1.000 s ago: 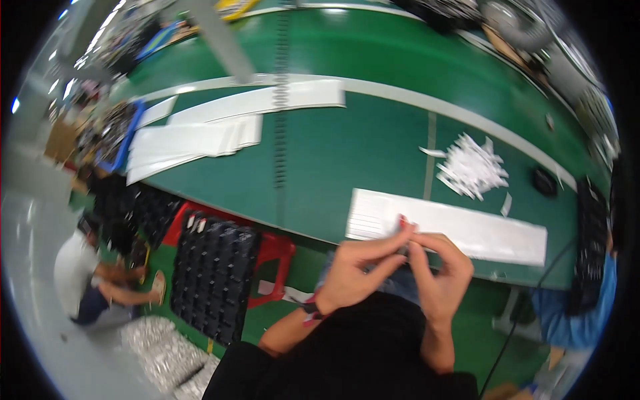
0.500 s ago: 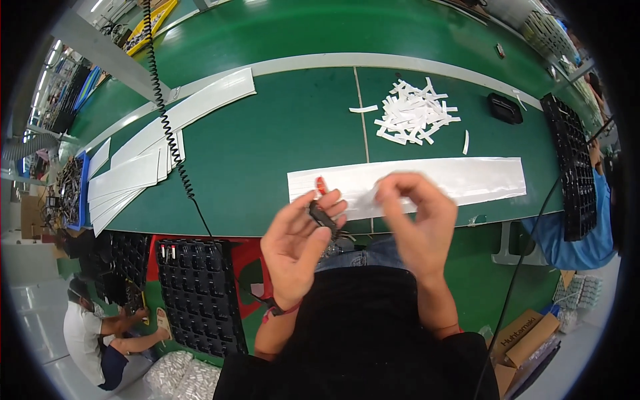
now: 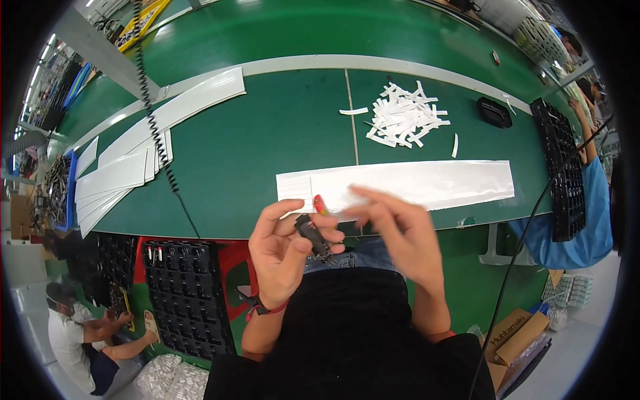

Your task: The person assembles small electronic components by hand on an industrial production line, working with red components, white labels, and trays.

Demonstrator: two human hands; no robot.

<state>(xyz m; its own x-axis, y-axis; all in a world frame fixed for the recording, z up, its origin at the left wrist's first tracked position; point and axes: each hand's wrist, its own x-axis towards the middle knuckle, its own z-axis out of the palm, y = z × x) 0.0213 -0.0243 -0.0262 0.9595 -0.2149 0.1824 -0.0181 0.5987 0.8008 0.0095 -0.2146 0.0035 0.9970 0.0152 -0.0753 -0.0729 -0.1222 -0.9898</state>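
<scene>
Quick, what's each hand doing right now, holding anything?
Left hand: closed on a small black part.
Right hand: open, fingers spread, holding nothing visible; blurred.

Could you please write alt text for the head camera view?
A left hand holds a small black part over a green workbench; the blurred, open right hand is beside it, near a long white strip.
</scene>
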